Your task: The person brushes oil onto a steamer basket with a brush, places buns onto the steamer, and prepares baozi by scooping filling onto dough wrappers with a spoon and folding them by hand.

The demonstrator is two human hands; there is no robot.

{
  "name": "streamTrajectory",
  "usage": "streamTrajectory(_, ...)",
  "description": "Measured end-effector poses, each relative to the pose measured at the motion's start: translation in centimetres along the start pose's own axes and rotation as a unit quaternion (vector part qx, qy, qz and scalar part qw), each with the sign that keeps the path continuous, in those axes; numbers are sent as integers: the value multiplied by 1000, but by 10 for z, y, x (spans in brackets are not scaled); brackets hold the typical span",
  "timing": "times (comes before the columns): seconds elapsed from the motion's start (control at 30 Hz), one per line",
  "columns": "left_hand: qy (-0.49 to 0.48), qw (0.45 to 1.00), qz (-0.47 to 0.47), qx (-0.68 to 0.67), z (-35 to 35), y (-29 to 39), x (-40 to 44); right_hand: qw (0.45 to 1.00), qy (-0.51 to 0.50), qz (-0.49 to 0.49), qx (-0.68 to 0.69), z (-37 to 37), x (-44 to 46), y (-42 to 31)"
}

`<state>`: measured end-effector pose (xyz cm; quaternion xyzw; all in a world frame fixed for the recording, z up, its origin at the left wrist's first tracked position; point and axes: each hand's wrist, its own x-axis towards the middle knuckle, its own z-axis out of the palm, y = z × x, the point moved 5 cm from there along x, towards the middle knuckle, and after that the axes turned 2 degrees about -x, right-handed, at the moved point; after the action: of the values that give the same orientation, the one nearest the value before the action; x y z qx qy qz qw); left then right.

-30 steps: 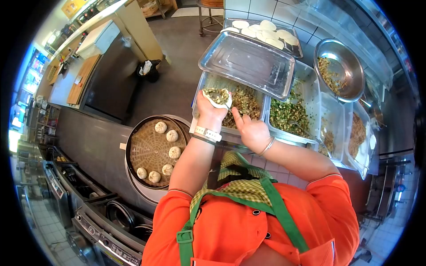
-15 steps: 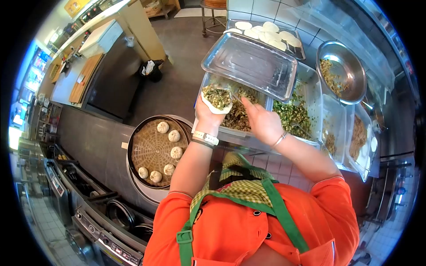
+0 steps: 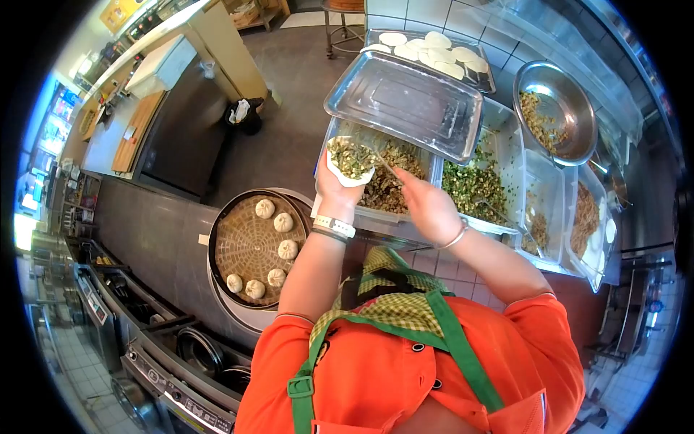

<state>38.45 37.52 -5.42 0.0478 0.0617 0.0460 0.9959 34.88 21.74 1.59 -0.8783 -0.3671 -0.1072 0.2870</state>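
In my left hand [image 3: 338, 189] rests a round dough wrapper [image 3: 353, 179], cupped in the palm and heaped with chopped green-and-pale filling [image 3: 350, 157]. My right hand [image 3: 431, 211] is closed around the handle of a thin metal utensil [image 3: 389, 166]; its tip points at the filling's right edge, and its exact shape is hard to make out. Both hands are over the front of a clear plastic tub [image 3: 383, 216] of brown chopped filling [image 3: 389, 190]. A metal tray [image 3: 405, 105] lies across the tub's far part and hides it.
To the left, a round steamer tray [image 3: 249, 242] carries several pleated buns [image 3: 288, 249]. Flat dough rounds [image 3: 437, 54] lie on a back tray. Right of my hands stand a tub of green filling [image 3: 477, 184], a steel bowl [image 3: 571, 101] and more tubs [image 3: 543, 195].
My right hand has drawn slightly down and back with the utensil, showing more of its shaft. The left hand stays nearly in place with the filled wrapper. The whole view has shifted a little.
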Motion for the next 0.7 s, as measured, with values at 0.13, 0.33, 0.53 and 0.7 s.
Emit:
streamTrajectory(0.13,11,1000,-4,8,-6,3,2,758,-246,339,500,18,-8,22)
streamTrajectory(0.33,14,999,-15,45,-2,-3,-8,698,-308,382,522,32,-14,27)
streamTrajectory(0.53,42,995,-14,91,-12,-3,-10,672,-361,409,500,32,-9,37)
streamTrajectory(0.7,65,990,40,121,-10,14,-6,938,-261,106,202,-9,19,31)
